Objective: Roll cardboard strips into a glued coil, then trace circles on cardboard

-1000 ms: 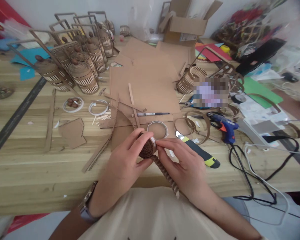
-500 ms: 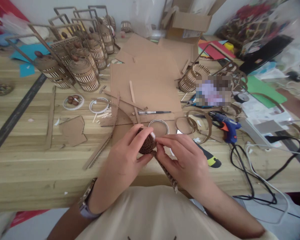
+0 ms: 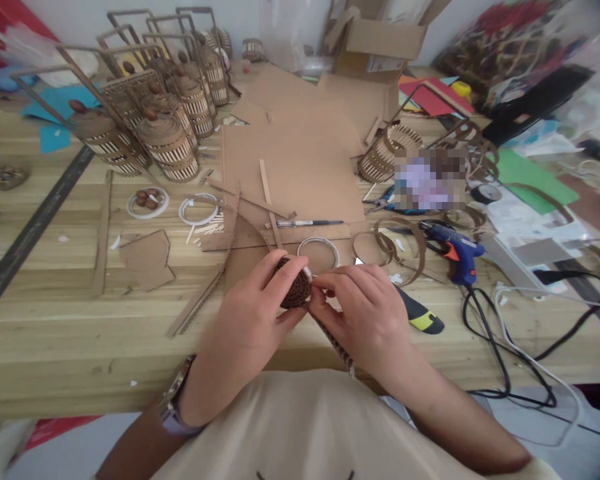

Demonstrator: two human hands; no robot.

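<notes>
Your left hand [image 3: 253,317] grips the coiled cardboard disc [image 3: 296,288] above the tabletop [image 3: 130,347], near its front edge. Your right hand [image 3: 365,317] pinches the disc's right edge; corrugated strip [image 3: 331,338] hangs below. Knife [image 3: 425,317] just beside your right hand, partly hidden; glue gun [image 3: 460,255] farther right.

And you won't read a word here: the pale label [image 3: 384,63] on the far cardboard box [image 3: 386,39], right of centre, is just blur to you!
</notes>
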